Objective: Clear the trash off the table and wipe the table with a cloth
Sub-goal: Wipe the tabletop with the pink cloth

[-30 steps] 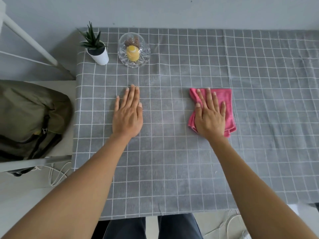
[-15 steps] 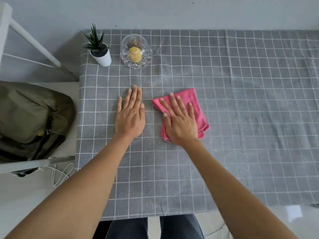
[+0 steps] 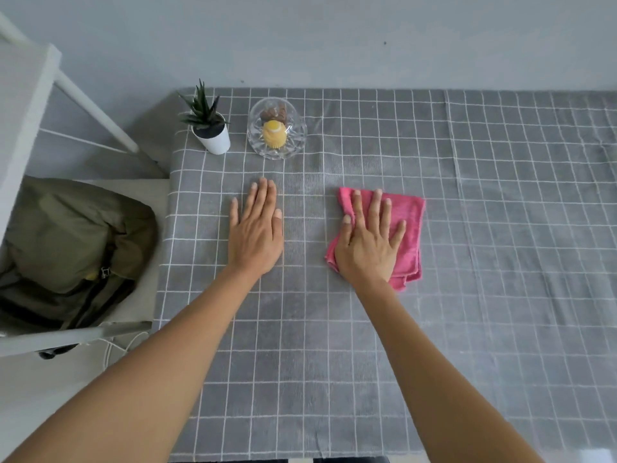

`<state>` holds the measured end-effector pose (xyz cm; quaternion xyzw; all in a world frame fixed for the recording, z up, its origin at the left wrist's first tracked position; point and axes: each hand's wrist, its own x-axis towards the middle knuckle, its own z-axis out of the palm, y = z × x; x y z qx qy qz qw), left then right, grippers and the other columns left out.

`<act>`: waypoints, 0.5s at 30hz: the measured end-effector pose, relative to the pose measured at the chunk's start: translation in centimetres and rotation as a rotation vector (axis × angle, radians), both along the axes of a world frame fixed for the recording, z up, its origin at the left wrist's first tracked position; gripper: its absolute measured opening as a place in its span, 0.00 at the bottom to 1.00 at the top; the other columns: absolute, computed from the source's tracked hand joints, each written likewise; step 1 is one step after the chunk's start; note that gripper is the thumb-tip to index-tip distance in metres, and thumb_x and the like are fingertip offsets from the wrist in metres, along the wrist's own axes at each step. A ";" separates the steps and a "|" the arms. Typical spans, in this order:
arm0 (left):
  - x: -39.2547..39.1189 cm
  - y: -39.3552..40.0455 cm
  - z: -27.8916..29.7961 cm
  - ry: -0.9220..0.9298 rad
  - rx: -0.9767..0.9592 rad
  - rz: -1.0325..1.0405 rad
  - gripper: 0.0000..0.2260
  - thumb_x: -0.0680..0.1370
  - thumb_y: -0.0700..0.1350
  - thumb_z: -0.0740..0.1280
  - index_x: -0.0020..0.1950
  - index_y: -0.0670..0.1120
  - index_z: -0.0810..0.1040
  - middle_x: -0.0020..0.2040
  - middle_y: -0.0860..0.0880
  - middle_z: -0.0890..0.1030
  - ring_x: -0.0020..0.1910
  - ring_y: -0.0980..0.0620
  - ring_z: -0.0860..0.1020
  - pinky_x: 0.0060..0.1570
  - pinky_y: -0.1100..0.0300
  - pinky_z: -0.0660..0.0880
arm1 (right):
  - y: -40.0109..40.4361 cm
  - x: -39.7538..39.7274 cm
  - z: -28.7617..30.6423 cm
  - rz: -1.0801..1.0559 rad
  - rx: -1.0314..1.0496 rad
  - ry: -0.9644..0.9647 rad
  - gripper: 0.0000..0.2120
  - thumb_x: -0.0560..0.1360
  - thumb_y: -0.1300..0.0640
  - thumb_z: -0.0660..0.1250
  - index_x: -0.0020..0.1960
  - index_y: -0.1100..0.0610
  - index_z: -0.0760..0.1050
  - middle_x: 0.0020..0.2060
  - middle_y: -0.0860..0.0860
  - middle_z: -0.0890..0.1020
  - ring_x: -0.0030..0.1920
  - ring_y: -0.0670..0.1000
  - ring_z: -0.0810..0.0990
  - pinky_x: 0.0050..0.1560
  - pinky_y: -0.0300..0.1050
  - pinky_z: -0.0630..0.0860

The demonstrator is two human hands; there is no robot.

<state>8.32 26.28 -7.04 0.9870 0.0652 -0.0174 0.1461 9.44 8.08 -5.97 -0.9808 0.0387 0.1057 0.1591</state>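
Note:
A folded pink cloth (image 3: 410, 225) lies on the table (image 3: 500, 262), which is covered by a grey checked tablecloth. My right hand (image 3: 369, 243) presses flat on the cloth with fingers spread, covering its left half. My left hand (image 3: 257, 233) rests palm down on the bare tablecloth a short way to the left, fingers together, holding nothing. No trash shows on the table.
A small plant in a white pot (image 3: 210, 128) and a glass bowl (image 3: 277, 133) with a yellow cupcake stand at the table's far left. An olive bag (image 3: 73, 248) sits on a white shelf beside the table's left edge. A grey wall runs behind.
My right hand slid the pink cloth left toward my left hand, then back to the right. My left hand stayed flat in place.

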 end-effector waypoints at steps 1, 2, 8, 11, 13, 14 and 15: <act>0.9 0.3 0.0 -0.004 -0.001 0.007 0.24 0.81 0.50 0.41 0.78 0.47 0.46 0.78 0.50 0.47 0.77 0.54 0.44 0.74 0.50 0.37 | 1.2 -0.4 0.0 0.115 0.010 -0.016 0.24 0.82 0.45 0.39 0.77 0.42 0.40 0.77 0.47 0.40 0.76 0.49 0.36 0.73 0.59 0.32; 1.8 0.5 -0.1 -0.003 0.002 0.005 0.24 0.82 0.49 0.42 0.78 0.47 0.46 0.78 0.50 0.47 0.77 0.54 0.44 0.74 0.50 0.38 | 2.1 -0.8 0.0 0.228 0.018 -0.032 0.24 0.82 0.45 0.40 0.77 0.42 0.40 0.77 0.46 0.40 0.76 0.49 0.36 0.73 0.58 0.32; 2.9 1.2 -1.0 -0.014 0.030 -0.004 0.23 0.83 0.48 0.44 0.78 0.47 0.44 0.78 0.50 0.45 0.77 0.54 0.43 0.75 0.49 0.39 | -1.6 2.2 -0.3 0.447 -0.057 -0.036 0.24 0.80 0.42 0.34 0.76 0.39 0.38 0.76 0.43 0.39 0.75 0.47 0.35 0.74 0.56 0.33; 2.8 1.2 -1.0 -0.021 0.042 -0.001 0.23 0.83 0.49 0.41 0.78 0.47 0.44 0.78 0.50 0.45 0.77 0.53 0.43 0.75 0.49 0.39 | -5.8 6.4 -0.3 0.192 -0.100 -0.006 0.24 0.80 0.41 0.33 0.76 0.39 0.36 0.77 0.46 0.39 0.76 0.49 0.36 0.74 0.59 0.36; 2.8 1.2 -1.0 -0.025 0.043 0.002 0.24 0.82 0.50 0.40 0.78 0.47 0.44 0.78 0.50 0.46 0.77 0.53 0.44 0.75 0.49 0.39 | -6.9 8.0 -0.4 0.016 -0.084 0.015 0.24 0.81 0.44 0.37 0.77 0.42 0.38 0.77 0.47 0.41 0.76 0.50 0.38 0.74 0.60 0.37; 2.9 1.2 -1.0 -0.025 0.043 0.003 0.25 0.81 0.51 0.40 0.78 0.47 0.45 0.78 0.50 0.46 0.77 0.53 0.44 0.75 0.49 0.39 | -6.7 8.3 -0.4 -0.044 -0.074 0.008 0.25 0.82 0.44 0.38 0.77 0.43 0.40 0.78 0.48 0.41 0.77 0.50 0.38 0.74 0.60 0.37; 2.8 1.2 -1.0 -0.025 0.045 0.005 0.25 0.81 0.51 0.40 0.78 0.47 0.45 0.78 0.50 0.46 0.77 0.53 0.44 0.75 0.50 0.39 | -6.1 8.2 -0.4 -0.089 -0.065 -0.004 0.25 0.82 0.45 0.39 0.78 0.44 0.41 0.78 0.48 0.41 0.77 0.50 0.38 0.74 0.60 0.36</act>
